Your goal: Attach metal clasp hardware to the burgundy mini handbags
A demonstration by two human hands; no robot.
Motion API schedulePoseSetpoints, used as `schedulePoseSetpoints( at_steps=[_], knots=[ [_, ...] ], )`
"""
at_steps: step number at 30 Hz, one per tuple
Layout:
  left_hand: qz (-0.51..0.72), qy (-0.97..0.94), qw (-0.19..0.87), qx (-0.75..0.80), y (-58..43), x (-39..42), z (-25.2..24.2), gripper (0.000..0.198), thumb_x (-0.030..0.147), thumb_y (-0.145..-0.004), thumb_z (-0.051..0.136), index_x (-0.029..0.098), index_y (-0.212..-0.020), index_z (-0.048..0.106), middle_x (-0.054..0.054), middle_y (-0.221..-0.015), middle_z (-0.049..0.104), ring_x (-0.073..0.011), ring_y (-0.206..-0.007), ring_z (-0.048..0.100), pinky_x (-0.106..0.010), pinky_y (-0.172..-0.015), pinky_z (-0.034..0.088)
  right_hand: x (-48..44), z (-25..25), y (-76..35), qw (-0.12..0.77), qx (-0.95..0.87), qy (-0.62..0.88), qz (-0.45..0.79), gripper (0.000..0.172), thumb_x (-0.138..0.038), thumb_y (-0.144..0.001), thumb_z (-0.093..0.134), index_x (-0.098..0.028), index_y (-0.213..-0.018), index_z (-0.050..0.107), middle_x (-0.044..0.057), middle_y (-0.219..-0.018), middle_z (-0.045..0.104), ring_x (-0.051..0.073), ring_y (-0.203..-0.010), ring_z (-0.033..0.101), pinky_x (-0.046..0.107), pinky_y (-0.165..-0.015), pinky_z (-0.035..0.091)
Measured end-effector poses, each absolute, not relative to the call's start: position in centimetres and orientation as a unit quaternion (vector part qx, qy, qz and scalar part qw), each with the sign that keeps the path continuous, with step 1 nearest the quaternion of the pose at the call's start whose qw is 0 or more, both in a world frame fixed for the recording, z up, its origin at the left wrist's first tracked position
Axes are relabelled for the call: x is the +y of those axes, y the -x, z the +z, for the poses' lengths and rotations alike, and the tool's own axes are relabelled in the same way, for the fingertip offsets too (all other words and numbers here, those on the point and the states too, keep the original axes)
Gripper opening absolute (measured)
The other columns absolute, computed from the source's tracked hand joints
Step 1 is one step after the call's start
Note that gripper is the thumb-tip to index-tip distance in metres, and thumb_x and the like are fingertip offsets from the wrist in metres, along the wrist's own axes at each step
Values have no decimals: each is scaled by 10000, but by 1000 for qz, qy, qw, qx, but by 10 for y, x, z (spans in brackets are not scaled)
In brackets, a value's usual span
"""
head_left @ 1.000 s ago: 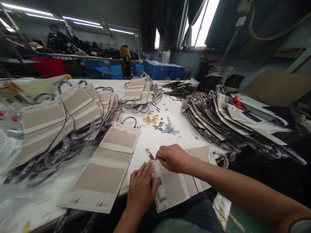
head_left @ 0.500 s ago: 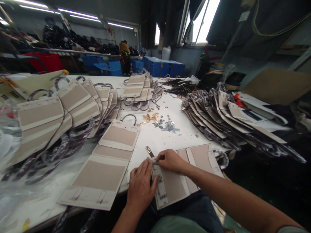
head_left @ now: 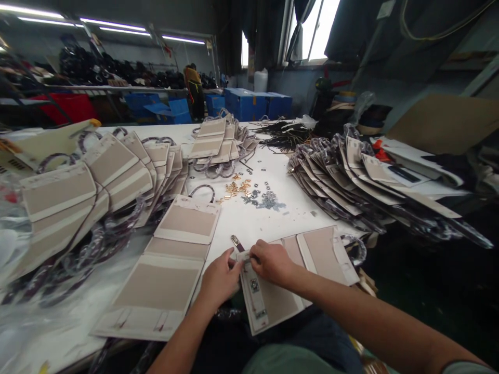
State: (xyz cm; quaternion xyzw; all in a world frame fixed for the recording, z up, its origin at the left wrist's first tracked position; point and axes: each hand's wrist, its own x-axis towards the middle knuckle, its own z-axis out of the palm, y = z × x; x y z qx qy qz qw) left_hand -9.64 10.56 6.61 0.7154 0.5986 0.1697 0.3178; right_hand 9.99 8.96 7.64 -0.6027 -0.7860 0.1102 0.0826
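A beige bag panel (head_left: 276,296) lies tilted at the table's front edge, partly over my lap, with small metal plates along its left strip. My right hand (head_left: 271,262) rests on its upper left corner, fingers curled and pressed together; what they pinch is hidden. At the same corner, my left hand (head_left: 221,275) has its thumb and fingertips close together at the panel's edge, and anything between them is too small to make out. A dark strap with a metal end (head_left: 236,242) sticks out beyond the corner. Another long beige panel (head_left: 159,275) lies to the left.
Stacked panels with wrapped handles stand at left (head_left: 58,202), back centre (head_left: 212,137) and right (head_left: 331,182). Gold pieces (head_left: 237,188) and grey metal plates (head_left: 268,200) are scattered mid-table. Black straps (head_left: 284,135) lie behind. A person (head_left: 194,91) stands in the far background.
My left hand has lifted off the panel's left strip, its spread fingers drawing in at the upper corner. My right hand stays at that corner. The view has shifted slightly.
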Motion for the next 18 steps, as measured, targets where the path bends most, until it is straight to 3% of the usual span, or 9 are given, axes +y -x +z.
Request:
schedulePoseSetpoints(
  at_steps=[3, 5, 9, 13, 18],
  knots=[
    [127, -709, 373, 585, 94, 124, 78, 260, 370, -945, 592, 182, -1073, 718, -76, -931, 768, -232, -878, 715, -309, -769, 496, 89, 76, -101, 71, -793, 597, 96, 229, -349, -1000, 529, -214, -1004, 713, 85, -1031, 710, 215, -821, 687, 292, -653, 388],
    [103, -698, 409, 578, 91, 131, 80, 209, 368, -942, 592, 184, -940, 692, -59, -846, 753, -211, -742, 712, -285, -646, 494, 89, 75, -103, 72, -797, 592, 94, 236, -348, -1010, 515, -216, -995, 710, 83, -1034, 708, 213, -815, 688, 294, -643, 380],
    [71, -645, 485, 586, 81, 136, 76, 179, 348, -963, 552, 183, -972, 623, -18, -765, 716, -178, -539, 674, -244, -443, 438, 89, 73, -106, 79, -800, 587, 93, 234, -328, -1015, 505, -220, -981, 709, 72, -1033, 706, 207, -799, 691, 297, -633, 373],
    [75, -609, 517, 596, 74, 134, 75, 194, 367, -966, 574, 183, -962, 634, -6, -731, 706, -167, -521, 677, -221, -399, 409, 89, 72, -108, 90, -798, 587, 103, 232, -316, -1007, 513, -222, -983, 723, 69, -1039, 712, 207, -792, 694, 299, -639, 385],
    [98, -588, 517, 614, 71, 134, 78, 244, 399, -911, 667, 183, -809, 616, 31, -574, 630, -131, -396, 581, -208, -357, 316, 98, 74, -113, 139, -780, 586, 170, 187, -292, -956, 593, -223, -960, 766, 64, -1025, 752, 216, -848, 703, 292, -695, 426]
  ],
)
